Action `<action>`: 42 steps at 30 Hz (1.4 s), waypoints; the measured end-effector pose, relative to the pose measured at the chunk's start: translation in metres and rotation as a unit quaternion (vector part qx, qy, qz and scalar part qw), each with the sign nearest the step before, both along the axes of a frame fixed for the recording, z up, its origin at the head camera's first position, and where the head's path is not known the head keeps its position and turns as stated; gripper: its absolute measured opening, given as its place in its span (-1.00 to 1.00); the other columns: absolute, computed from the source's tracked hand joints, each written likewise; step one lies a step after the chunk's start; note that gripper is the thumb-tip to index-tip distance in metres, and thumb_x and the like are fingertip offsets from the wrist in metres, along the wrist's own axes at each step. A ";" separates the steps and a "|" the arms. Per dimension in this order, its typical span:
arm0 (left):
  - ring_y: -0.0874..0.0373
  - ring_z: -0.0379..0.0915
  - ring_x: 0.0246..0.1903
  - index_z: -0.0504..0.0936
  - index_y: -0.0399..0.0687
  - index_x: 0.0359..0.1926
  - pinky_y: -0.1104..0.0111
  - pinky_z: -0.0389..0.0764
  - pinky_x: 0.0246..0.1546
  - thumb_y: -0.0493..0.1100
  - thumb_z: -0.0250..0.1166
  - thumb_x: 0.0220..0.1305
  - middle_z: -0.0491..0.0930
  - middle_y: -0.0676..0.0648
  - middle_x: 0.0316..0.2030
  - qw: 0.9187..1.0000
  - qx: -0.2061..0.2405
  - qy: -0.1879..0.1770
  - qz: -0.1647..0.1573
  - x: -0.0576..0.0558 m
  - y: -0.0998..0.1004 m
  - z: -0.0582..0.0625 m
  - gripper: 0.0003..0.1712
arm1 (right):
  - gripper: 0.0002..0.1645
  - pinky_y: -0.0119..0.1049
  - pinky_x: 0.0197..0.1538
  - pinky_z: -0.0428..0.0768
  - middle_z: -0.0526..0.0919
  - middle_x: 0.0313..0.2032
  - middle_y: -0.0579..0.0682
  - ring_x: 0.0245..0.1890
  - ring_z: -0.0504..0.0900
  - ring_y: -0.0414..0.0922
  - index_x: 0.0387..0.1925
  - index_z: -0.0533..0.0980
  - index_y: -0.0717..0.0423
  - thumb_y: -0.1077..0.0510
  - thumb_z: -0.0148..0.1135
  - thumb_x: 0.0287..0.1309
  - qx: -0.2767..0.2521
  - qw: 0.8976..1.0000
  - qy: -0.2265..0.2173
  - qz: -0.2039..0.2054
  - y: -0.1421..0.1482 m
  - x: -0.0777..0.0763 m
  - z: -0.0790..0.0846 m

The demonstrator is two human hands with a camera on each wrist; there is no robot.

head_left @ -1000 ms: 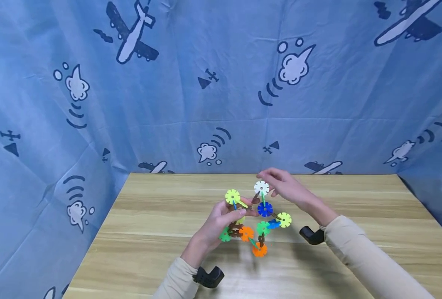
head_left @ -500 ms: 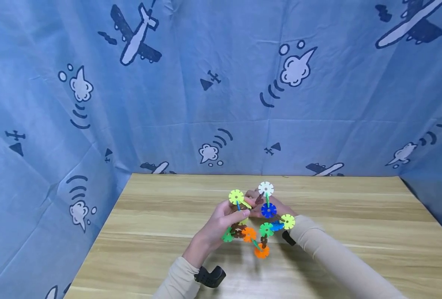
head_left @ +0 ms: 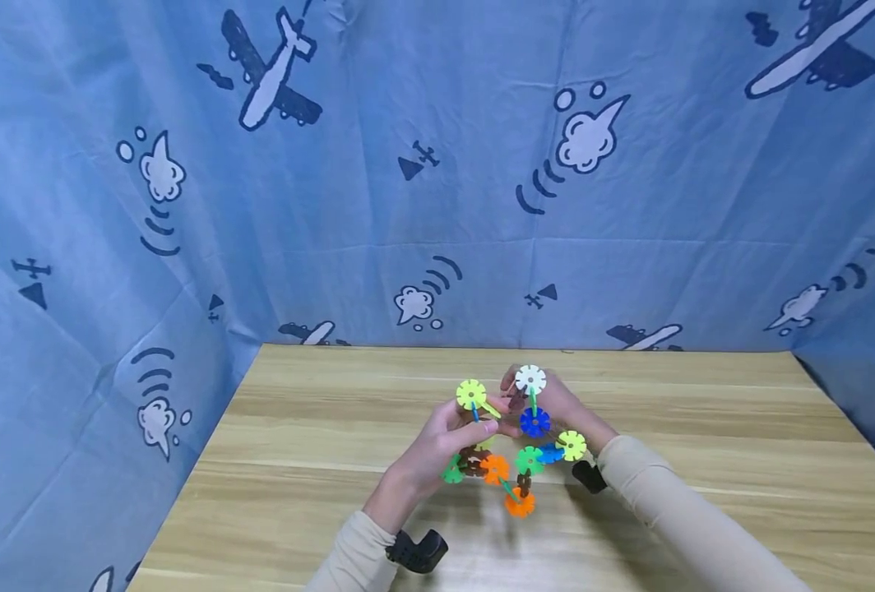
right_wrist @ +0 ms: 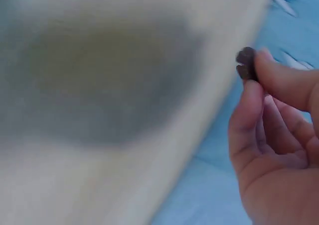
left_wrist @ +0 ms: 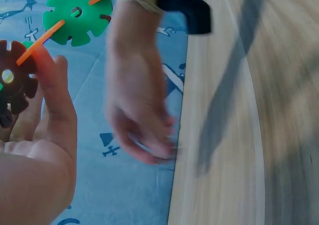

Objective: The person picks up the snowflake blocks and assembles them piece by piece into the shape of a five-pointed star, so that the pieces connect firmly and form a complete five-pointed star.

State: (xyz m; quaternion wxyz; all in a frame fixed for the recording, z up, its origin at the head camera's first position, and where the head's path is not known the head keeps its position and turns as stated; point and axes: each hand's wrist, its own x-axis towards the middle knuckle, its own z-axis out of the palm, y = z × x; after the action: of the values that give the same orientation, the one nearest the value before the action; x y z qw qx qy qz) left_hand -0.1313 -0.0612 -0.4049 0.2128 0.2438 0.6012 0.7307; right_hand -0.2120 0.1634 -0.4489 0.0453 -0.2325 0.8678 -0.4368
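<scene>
My left hand (head_left: 445, 442) holds up a linked structure of notched plastic discs above the table, thumb on the near side. Around it show a yellow disc (head_left: 465, 389), a white disc (head_left: 525, 375), a dark blue disc (head_left: 529, 427) and an orange disc (head_left: 490, 475), with several more joined edge to edge. In the left wrist view a green disc (left_wrist: 88, 26) and a brown disc (left_wrist: 25, 70) sit by the left fingers. Behind the white disc is my right hand (head_left: 565, 413), partly hidden. Its thumb and index finger pinch a small brown notched disc (right_wrist: 245, 64) in the right wrist view.
The wooden table (head_left: 319, 411) carries shadows of the arms and discs. A blue curtain (head_left: 467, 205) with airplane prints hangs behind its back edge. A black wrist mount (head_left: 417, 552) sticks out from the left wrist; another (head_left: 589, 477) is at the right wrist.
My right hand has come left from beyond the white disc to the structure, then drawn back slightly to the right. The left hand keeps its hold, almost in place.
</scene>
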 end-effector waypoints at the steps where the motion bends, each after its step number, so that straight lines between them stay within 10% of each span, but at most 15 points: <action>1: 0.17 0.64 0.04 0.38 -0.47 0.21 0.21 0.43 0.32 -0.14 0.10 0.45 0.43 -0.39 0.30 1.000 -0.005 0.000 -0.001 0.000 0.000 0.000 -0.50 | -0.83 -0.29 -0.12 0.68 0.74 -0.29 0.12 -0.28 0.71 -0.12 -0.21 0.60 0.29 0.41 0.34 0.13 -0.004 1.000 0.007 -0.015 0.002 0.002 0.010; 9: -0.08 0.61 0.13 0.41 -0.42 0.21 0.15 0.41 0.35 -0.04 0.02 0.56 0.45 -0.26 0.34 0.999 -0.032 -0.005 -0.006 0.000 0.000 0.001 -0.50 | -0.62 -0.30 -0.03 0.68 0.74 -0.17 0.02 -0.20 0.72 -0.09 0.00 0.58 0.17 -0.04 0.26 0.40 -0.093 0.986 -0.054 -0.131 0.018 0.033 0.103; 13: -0.09 0.61 0.12 0.44 -0.37 0.21 0.15 0.38 0.38 0.00 0.00 0.58 0.50 -0.24 0.30 0.999 -0.035 0.003 -0.003 -0.002 0.003 0.002 -0.50 | -0.56 -0.18 0.15 0.56 0.68 -0.04 -0.01 -0.01 0.62 -0.06 -0.04 0.59 0.16 -0.14 0.20 0.42 -0.127 0.983 -0.080 -0.110 0.015 0.053 0.123; 22: -0.03 0.61 0.09 0.52 -0.30 0.21 0.35 0.53 0.11 0.08 -0.06 0.60 0.58 -0.39 0.14 0.998 -0.058 0.004 0.011 -0.003 0.006 0.006 -0.44 | -0.70 -0.07 0.16 0.57 0.68 -0.04 0.06 -0.02 0.61 0.00 -0.15 0.69 0.09 -0.02 0.17 0.46 -0.108 0.987 -0.120 -0.005 0.004 0.069 0.110; 30: 0.25 0.49 -0.57 0.53 -0.40 0.03 0.47 0.58 -0.54 0.00 -0.03 0.60 0.54 0.00 -0.48 0.994 -0.048 0.017 0.099 -0.001 0.009 0.006 -0.51 | -0.75 -0.33 -0.20 0.61 0.69 -0.19 0.03 -0.28 0.58 -0.08 -0.21 0.71 0.08 0.01 0.23 0.42 -0.090 0.991 -0.091 -0.022 0.001 0.072 0.106; 36: 0.25 0.46 -0.60 0.58 -0.41 0.04 0.46 0.60 -0.54 -0.10 0.05 0.56 0.51 0.01 -0.42 0.990 -0.037 0.058 0.125 -0.002 0.009 0.007 -0.60 | -0.80 -0.37 -0.43 0.41 0.65 -0.35 -0.03 -0.46 0.42 -0.17 -0.33 0.74 0.00 0.04 0.30 0.35 -0.053 0.997 -0.048 -0.021 0.002 0.072 0.111; 42: 0.31 0.36 -0.51 0.60 -0.47 -0.01 0.52 0.51 -0.46 -0.14 0.07 0.50 0.52 0.03 -0.36 0.984 -0.034 0.090 0.147 -0.002 0.007 0.007 -0.60 | -0.82 -0.32 -0.19 0.61 0.73 -0.21 -0.06 -0.19 0.62 -0.08 -0.32 0.78 -0.07 0.07 0.30 0.35 -0.036 0.998 -0.042 0.001 0.003 0.071 0.114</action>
State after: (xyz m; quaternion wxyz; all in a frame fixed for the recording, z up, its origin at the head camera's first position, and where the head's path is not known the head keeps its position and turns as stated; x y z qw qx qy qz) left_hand -0.1333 -0.0537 -0.3982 0.0563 0.2107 0.6714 0.7083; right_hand -0.1408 0.1666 -0.3353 0.0737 -0.2163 0.8485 -0.4774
